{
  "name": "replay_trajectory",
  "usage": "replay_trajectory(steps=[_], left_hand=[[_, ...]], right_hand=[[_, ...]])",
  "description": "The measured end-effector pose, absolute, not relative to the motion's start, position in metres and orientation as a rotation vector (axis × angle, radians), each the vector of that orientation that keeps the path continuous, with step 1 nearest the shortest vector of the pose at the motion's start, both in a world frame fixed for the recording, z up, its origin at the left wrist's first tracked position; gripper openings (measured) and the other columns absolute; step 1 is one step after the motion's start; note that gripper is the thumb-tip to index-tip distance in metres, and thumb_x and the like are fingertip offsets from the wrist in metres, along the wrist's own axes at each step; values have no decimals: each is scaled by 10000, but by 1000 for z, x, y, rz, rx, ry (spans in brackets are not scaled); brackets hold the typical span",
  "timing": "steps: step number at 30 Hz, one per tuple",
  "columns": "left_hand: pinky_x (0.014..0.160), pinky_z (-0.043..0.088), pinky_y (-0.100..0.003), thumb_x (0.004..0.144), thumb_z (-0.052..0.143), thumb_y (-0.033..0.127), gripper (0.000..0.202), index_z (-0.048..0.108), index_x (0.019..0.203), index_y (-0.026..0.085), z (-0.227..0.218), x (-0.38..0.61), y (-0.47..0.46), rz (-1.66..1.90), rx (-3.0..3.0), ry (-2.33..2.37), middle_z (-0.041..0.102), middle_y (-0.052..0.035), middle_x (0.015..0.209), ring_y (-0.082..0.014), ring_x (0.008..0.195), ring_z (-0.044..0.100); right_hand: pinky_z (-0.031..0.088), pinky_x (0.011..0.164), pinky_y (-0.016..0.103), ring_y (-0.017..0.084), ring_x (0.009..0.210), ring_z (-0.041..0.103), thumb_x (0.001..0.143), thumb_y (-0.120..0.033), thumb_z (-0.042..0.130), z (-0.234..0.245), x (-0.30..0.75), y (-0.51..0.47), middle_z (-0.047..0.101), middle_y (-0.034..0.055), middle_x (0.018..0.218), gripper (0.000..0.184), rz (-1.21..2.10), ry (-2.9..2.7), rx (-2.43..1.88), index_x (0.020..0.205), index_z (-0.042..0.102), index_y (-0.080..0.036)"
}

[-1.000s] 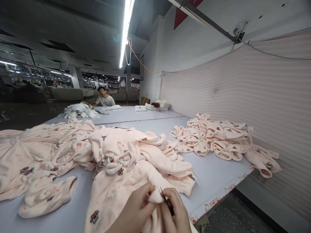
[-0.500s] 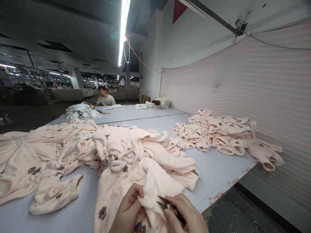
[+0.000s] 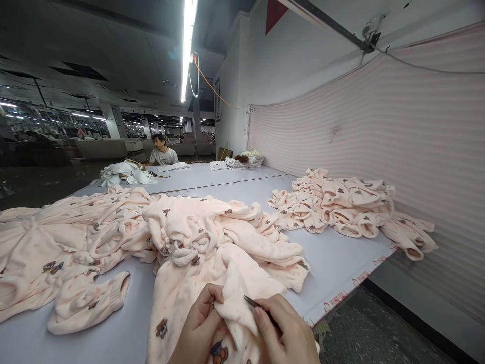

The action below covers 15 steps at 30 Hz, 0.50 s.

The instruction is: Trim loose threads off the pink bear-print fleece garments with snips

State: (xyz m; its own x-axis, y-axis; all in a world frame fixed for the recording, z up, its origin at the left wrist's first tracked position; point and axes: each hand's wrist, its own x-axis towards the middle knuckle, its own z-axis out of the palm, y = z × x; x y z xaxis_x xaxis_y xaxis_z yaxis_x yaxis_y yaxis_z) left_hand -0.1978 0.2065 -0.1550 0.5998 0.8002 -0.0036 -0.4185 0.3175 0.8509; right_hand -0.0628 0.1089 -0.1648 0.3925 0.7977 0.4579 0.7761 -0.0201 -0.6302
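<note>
Head view, bottom centre: shows left hand (image 3: 200,328) with grip pinched on a raised fold of the pink fleece garment (image 3: 182,293), thumb and fingertips pressed together over the cloth edge. Shows right hand (image 3: 286,337) just beside it, grip pressed together around thread snips (image 3: 253,304); dark blade tip pointing up-left and touching the same fold. Hands near each other, fold between them.

Garment draped from the hands onto the worktop (image 3: 333,263), bear prints visible near the bottom edge of the frame, one partly under the left hand. Runs up into a tangled heap of matching pink pieces (image 3: 76,237) across left and centre of the frame; cuffed sleeve lying loose at lower left.

Right of centre: separate stack of pink pieces (image 3: 348,205), well apart from the hands, close to the striped cloth wall (image 3: 379,126). Bare grey strip of worktop between heap and stack. Printed marks along the worktop's near edge at lower right, too small to read.

Far end, upper-middle left: a seated person (image 3: 162,153) at the worktop, white fabric pile (image 3: 123,174) just beside them, folded stacks (image 3: 244,161) further right against the wall.

Top of frame: lit tube lamp (image 3: 186,50), orange cable (image 3: 212,87) below it, red pennant (image 3: 273,14) at the upper edge.
</note>
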Motion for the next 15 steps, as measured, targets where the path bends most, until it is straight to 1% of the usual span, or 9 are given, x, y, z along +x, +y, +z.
replay_trajectory(steps=[2,4,5,6,8,9,12,14,15], left_hand=[[719,445,-274,735,669,301,185,498,727,230,-152,-201,206,1014,1239,582,556,-19,895,-189,867,539],[813,428,-319,695,687,284,182,522,666,213,-148,-204,206,1148,1549,666,547,-68,1001,-258,1014,504],[799,428,-317,700,685,297,190,523,650,210,-147,-205,207,1122,1629,667,555,-72,959,-257,981,515],[742,432,-300,718,677,324,211,513,649,210,-146,-205,209,1038,1633,642,559,-54,858,-229,878,536],[569,387,-236,772,635,401,253,477,703,215,-145,-205,214,794,1451,547,514,15,661,-141,619,492],[517,348,-211,791,616,432,268,463,746,217,-145,-204,216,698,1327,508,500,40,616,-112,547,457],[513,343,-182,787,634,441,292,470,853,208,-144,-201,220,616,1067,455,593,25,664,-102,564,510],[543,375,-184,805,627,405,255,498,888,202,-141,-200,219,625,1004,468,618,16,676,-107,590,541],[547,382,-184,816,618,390,228,506,888,204,-139,-200,217,628,987,482,612,23,657,-101,573,536]], right_hand=[[474,585,220,179,713,654,826,-391,575,-169,-65,108,658,4,828,196,64,-1338,-1784,977,627,-277],[446,535,215,166,650,631,779,-269,575,-173,-67,109,638,-19,766,124,72,-1323,-1795,896,616,-275],[437,536,214,161,646,621,777,-211,528,-174,-67,111,631,-22,753,126,61,-1307,-1786,859,603,-271],[431,544,214,157,646,612,782,-177,481,-174,-67,114,623,-23,744,145,46,-1276,-1775,835,583,-265],[430,568,223,158,637,587,815,-199,453,-171,-66,121,600,-26,721,93,13,-1172,-1781,830,528,-252],[426,564,226,157,616,567,834,-235,465,-168,-65,125,579,-33,691,40,10,-1125,-1805,810,494,-249],[397,526,216,141,548,511,839,-278,524,-159,-59,129,507,-60,599,175,113,-1123,-1878,699,426,-244],[420,566,213,145,616,565,838,-279,552,-154,-56,124,563,-41,663,142,198,-1230,-1825,711,505,-235],[441,604,213,151,677,600,840,-287,564,-152,-55,121,603,-26,731,84,225,-1288,-1779,775,568,-236]])
